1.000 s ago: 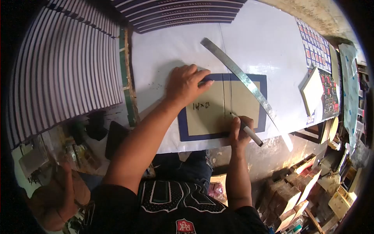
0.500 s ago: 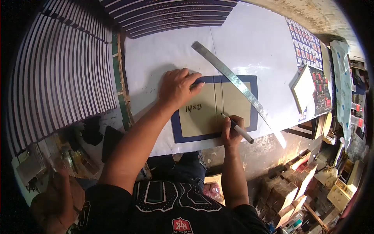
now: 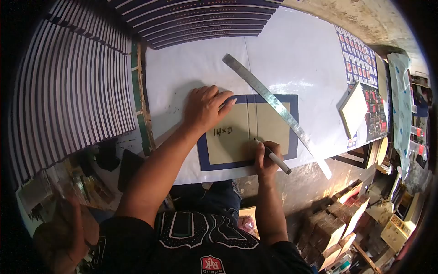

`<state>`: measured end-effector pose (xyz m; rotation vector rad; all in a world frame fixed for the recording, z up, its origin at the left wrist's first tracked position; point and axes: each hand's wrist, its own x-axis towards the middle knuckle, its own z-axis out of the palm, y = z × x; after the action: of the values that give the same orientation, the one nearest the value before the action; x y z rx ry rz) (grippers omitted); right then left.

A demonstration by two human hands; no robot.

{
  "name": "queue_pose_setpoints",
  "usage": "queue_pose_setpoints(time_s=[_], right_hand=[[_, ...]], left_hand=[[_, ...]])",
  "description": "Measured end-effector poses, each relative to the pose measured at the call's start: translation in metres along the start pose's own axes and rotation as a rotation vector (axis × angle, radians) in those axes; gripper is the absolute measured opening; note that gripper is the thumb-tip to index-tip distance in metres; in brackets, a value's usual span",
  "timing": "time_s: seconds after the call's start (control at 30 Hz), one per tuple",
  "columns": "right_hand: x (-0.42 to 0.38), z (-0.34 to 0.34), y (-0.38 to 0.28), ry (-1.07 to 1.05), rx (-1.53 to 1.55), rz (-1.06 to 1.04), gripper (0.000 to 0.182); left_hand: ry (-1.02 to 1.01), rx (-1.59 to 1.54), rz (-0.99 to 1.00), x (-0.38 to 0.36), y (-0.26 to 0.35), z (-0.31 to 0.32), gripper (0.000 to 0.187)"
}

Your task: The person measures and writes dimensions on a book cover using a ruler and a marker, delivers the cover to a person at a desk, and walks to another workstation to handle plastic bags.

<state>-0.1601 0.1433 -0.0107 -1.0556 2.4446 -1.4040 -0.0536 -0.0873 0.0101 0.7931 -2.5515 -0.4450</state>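
Note:
An open book cover [image 3: 273, 123], beige board with a dark blue border and two crease lines down its middle, lies on the white table. Dark handwriting [image 3: 222, 130] shows on its left panel. My left hand [image 3: 206, 107] rests at the cover's upper left edge, fingers bent and thumb along the border. In my right hand [image 3: 268, 160] is a marker pen [image 3: 279, 163], its tip at the board near the creases and its pale barrel pointing down right. A metal ruler [image 3: 269, 98] lies diagonally across the cover's right part, its lower end jutting past the table edge.
Dark blue covers [image 3: 200, 20] are stacked at the far side, and a large striped stack [image 3: 77, 86] rises on the left. A cream block [image 3: 352, 109] sits on printed sheets at right. Cardboard boxes [image 3: 326, 223] stand below. Another person's arm [image 3: 77, 228] shows lower left.
The cover, ruler and both hands appear slightly lower and left in view, together with a small camera shift. The pen tip stays near the creases.

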Motion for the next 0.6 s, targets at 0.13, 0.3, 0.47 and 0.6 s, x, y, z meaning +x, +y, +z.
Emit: queue_pose_setpoints(time_s=[0.13, 0.3, 0.47, 0.6], right_hand=[[0.0018, -0.0015, -0.001, -0.006, -0.024, -0.017, 0.026], [0.0036, -0.0019, -0.0058, -0.008, -0.024, -0.019, 0.026], [0.0024, -0.0002, -0.0022, 0.016, -0.007, -0.047, 0.024], [0.0026, -0.0017, -0.0052, 0.001, 0.001, -0.017, 0.024]], left_hand=[[-0.015, 0.034, -0.013, -0.0007, 0.0015, -0.0007, 0.019], [-0.023, 0.035, -0.022, -0.0014, 0.0025, -0.0001, 0.018], [0.016, 0.006, -0.006, -0.0029, 0.0007, 0.0042, 0.017], [0.021, 0.005, 0.005, -0.0029, -0.0001, 0.0055, 0.017]])
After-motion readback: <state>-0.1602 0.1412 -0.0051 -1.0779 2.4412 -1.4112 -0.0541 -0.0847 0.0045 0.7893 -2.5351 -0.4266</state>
